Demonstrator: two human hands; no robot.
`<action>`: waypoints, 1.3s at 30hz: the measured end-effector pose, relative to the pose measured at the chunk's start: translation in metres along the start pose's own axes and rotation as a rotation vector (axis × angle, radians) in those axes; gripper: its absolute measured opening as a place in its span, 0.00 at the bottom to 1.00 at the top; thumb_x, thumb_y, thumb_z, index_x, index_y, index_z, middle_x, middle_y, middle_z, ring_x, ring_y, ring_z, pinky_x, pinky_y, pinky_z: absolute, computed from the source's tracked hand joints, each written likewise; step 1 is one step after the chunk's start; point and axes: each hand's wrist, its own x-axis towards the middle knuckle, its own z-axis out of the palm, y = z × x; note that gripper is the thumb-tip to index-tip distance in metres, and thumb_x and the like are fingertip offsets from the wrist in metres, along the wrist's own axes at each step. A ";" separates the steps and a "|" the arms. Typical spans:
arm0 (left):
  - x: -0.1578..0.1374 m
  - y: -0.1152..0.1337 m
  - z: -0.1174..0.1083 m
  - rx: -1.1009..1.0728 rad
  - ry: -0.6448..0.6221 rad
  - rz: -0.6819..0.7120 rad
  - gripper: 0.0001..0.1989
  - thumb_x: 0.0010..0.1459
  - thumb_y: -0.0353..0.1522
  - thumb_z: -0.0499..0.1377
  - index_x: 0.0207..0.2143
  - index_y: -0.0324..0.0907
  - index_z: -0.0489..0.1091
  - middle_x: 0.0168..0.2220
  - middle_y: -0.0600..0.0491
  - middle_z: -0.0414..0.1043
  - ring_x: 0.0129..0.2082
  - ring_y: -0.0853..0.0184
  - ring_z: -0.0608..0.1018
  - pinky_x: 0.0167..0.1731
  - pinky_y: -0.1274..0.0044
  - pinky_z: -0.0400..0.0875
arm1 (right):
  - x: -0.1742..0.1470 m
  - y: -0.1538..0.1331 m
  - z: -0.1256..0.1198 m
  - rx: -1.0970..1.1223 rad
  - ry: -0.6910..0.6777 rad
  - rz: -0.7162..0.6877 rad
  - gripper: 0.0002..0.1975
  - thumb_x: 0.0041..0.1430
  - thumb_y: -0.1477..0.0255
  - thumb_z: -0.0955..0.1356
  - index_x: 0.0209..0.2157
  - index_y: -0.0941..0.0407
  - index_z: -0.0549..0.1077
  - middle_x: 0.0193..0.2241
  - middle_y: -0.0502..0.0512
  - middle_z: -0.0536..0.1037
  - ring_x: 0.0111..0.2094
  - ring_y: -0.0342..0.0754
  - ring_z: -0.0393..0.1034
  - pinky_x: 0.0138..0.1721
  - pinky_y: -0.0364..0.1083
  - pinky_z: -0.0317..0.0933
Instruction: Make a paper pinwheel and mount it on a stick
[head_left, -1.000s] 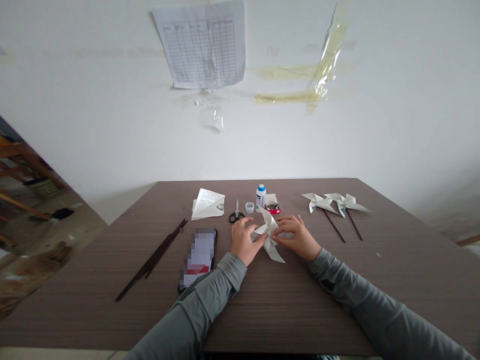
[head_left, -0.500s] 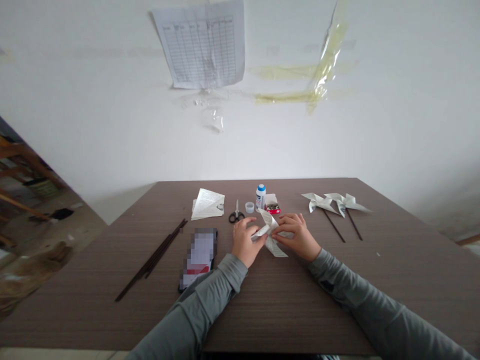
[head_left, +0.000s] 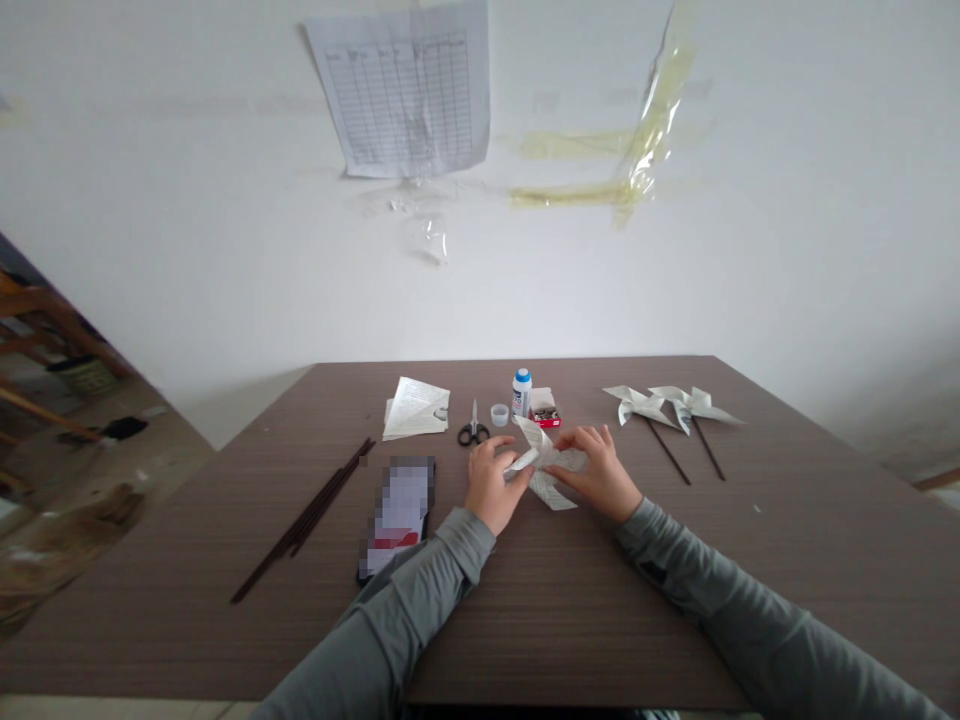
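Between my hands is a paper pinwheel (head_left: pixel 553 490) of printed white paper, its blades curled and fanned out. My left hand (head_left: pixel 493 487) pinches its left side between thumb and fingers. From the right, my right hand (head_left: pixel 600 474) grips it near the centre with thumb and forefinger. Just beyond it stand a white glue bottle (head_left: pixel 521 397) with a blue cap and a small red box (head_left: pixel 547 418) of metal pins. Scissors (head_left: pixel 473 430) with black handles and a small clear cup (head_left: pixel 499 415) lie beyond my left hand. Whatever is at the pinwheel's centre is too small to make out.
Two finished-looking pinwheels on sticks (head_left: pixel 694 407) lie at the right. Paper sheets (head_left: pixel 415 410) are stacked at the back left. A phone (head_left: pixel 396 515) and several dark sticks (head_left: pixel 307 515) lie left of my arm. A white wall (head_left: pixel 570 290) borders the brown table (head_left: pixel 540 620).
My right hand's fingers have shifted slightly on the pinwheel, uncovering more of its right blade. The lower blade has tilted a little. My left hand stays almost still.
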 end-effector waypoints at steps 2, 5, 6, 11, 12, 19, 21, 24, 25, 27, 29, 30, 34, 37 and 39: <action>0.001 0.002 -0.002 -0.007 -0.016 -0.012 0.07 0.67 0.27 0.81 0.39 0.49 0.93 0.63 0.43 0.93 0.68 0.44 0.91 0.74 0.47 0.86 | 0.001 0.000 -0.001 0.017 -0.009 0.003 0.20 0.65 0.56 0.86 0.54 0.45 0.90 0.48 0.57 0.94 0.60 0.71 0.89 0.87 0.89 0.52; 0.001 0.006 -0.003 -0.010 -0.022 -0.035 0.07 0.66 0.26 0.82 0.39 0.49 0.93 0.63 0.43 0.93 0.68 0.43 0.90 0.75 0.46 0.85 | 0.003 0.000 -0.003 0.027 -0.028 0.008 0.27 0.64 0.58 0.85 0.64 0.42 0.90 0.46 0.55 0.94 0.62 0.72 0.88 0.86 0.87 0.56; 0.002 0.007 -0.003 -0.009 -0.025 -0.045 0.08 0.65 0.26 0.83 0.39 0.49 0.94 0.63 0.42 0.93 0.69 0.43 0.90 0.76 0.45 0.84 | 0.003 -0.001 -0.004 0.022 -0.036 0.012 0.29 0.64 0.58 0.85 0.65 0.42 0.90 0.45 0.54 0.94 0.62 0.72 0.88 0.86 0.87 0.56; 0.005 0.012 -0.003 -0.004 -0.078 -0.103 0.10 0.60 0.27 0.87 0.38 0.50 0.95 0.65 0.43 0.93 0.71 0.40 0.90 0.79 0.42 0.81 | 0.003 -0.002 -0.006 -0.016 -0.060 0.007 0.29 0.65 0.60 0.85 0.67 0.40 0.91 0.45 0.53 0.93 0.58 0.70 0.89 0.85 0.88 0.55; 0.005 0.012 -0.002 -0.003 -0.082 -0.113 0.11 0.59 0.27 0.88 0.38 0.50 0.95 0.66 0.43 0.93 0.71 0.39 0.90 0.79 0.41 0.80 | 0.003 -0.002 -0.005 -0.020 -0.065 0.005 0.29 0.65 0.60 0.85 0.67 0.39 0.91 0.45 0.53 0.93 0.58 0.70 0.89 0.85 0.89 0.54; 0.005 0.008 0.004 0.009 -0.054 -0.124 0.12 0.55 0.26 0.90 0.34 0.50 0.94 0.64 0.43 0.94 0.70 0.37 0.90 0.78 0.39 0.79 | 0.003 -0.003 -0.002 -0.037 -0.123 0.015 0.25 0.67 0.61 0.85 0.64 0.41 0.93 0.49 0.57 0.95 0.63 0.71 0.87 0.86 0.91 0.50; 0.005 0.008 0.004 0.007 -0.052 -0.116 0.12 0.56 0.27 0.89 0.33 0.50 0.93 0.63 0.44 0.94 0.68 0.39 0.90 0.76 0.41 0.81 | 0.004 -0.004 -0.002 -0.038 -0.147 0.018 0.18 0.68 0.60 0.85 0.58 0.42 0.95 0.51 0.59 0.96 0.64 0.72 0.87 0.86 0.91 0.50; 0.005 0.008 0.004 0.010 -0.058 -0.118 0.12 0.56 0.26 0.89 0.33 0.50 0.93 0.62 0.44 0.95 0.68 0.40 0.91 0.76 0.43 0.82 | 0.005 -0.005 -0.002 -0.035 -0.173 0.010 0.10 0.68 0.59 0.85 0.48 0.44 0.95 0.52 0.61 0.96 0.65 0.73 0.87 0.85 0.92 0.52; 0.005 0.008 0.004 0.010 -0.060 -0.121 0.12 0.56 0.26 0.89 0.33 0.50 0.93 0.63 0.45 0.95 0.68 0.40 0.91 0.76 0.43 0.82 | 0.005 -0.004 -0.002 -0.032 -0.173 0.005 0.09 0.68 0.58 0.85 0.46 0.44 0.94 0.51 0.61 0.95 0.65 0.73 0.87 0.85 0.91 0.54; 0.004 0.008 0.004 0.008 -0.058 -0.126 0.12 0.56 0.26 0.88 0.32 0.51 0.93 0.62 0.44 0.95 0.67 0.40 0.91 0.76 0.42 0.82 | 0.006 -0.004 -0.002 -0.030 -0.167 -0.001 0.09 0.68 0.58 0.86 0.44 0.45 0.94 0.52 0.62 0.95 0.64 0.73 0.87 0.84 0.90 0.57; 0.004 0.007 0.006 0.009 -0.050 -0.130 0.12 0.56 0.26 0.88 0.33 0.51 0.93 0.62 0.44 0.94 0.67 0.40 0.91 0.76 0.42 0.81 | 0.006 -0.003 -0.003 -0.032 -0.167 0.001 0.09 0.68 0.58 0.86 0.44 0.45 0.94 0.53 0.62 0.94 0.64 0.72 0.88 0.84 0.90 0.58; 0.004 0.007 0.006 0.012 -0.046 -0.131 0.12 0.56 0.26 0.88 0.33 0.51 0.93 0.61 0.44 0.94 0.66 0.40 0.91 0.76 0.41 0.81 | 0.007 -0.003 -0.003 -0.033 -0.170 0.002 0.09 0.68 0.58 0.86 0.44 0.45 0.94 0.54 0.62 0.94 0.64 0.72 0.88 0.85 0.90 0.58; 0.004 0.007 0.007 0.032 -0.062 -0.145 0.12 0.55 0.26 0.88 0.33 0.50 0.94 0.62 0.44 0.95 0.67 0.39 0.91 0.76 0.40 0.81 | 0.008 -0.002 -0.003 -0.038 -0.186 0.002 0.08 0.68 0.60 0.87 0.45 0.44 0.94 0.52 0.60 0.93 0.62 0.71 0.88 0.86 0.90 0.55; 0.005 0.009 0.006 0.035 -0.080 -0.166 0.12 0.56 0.25 0.88 0.34 0.49 0.94 0.63 0.42 0.94 0.68 0.38 0.91 0.77 0.39 0.80 | 0.009 -0.002 -0.002 -0.040 -0.188 0.008 0.07 0.68 0.63 0.87 0.46 0.44 0.95 0.52 0.60 0.93 0.63 0.72 0.88 0.86 0.91 0.55; 0.005 0.010 0.006 0.033 -0.081 -0.173 0.12 0.56 0.25 0.88 0.33 0.49 0.93 0.64 0.42 0.94 0.69 0.38 0.90 0.78 0.39 0.79 | 0.009 -0.002 -0.001 -0.042 -0.189 0.013 0.06 0.68 0.62 0.87 0.45 0.44 0.95 0.52 0.61 0.93 0.62 0.72 0.89 0.86 0.90 0.56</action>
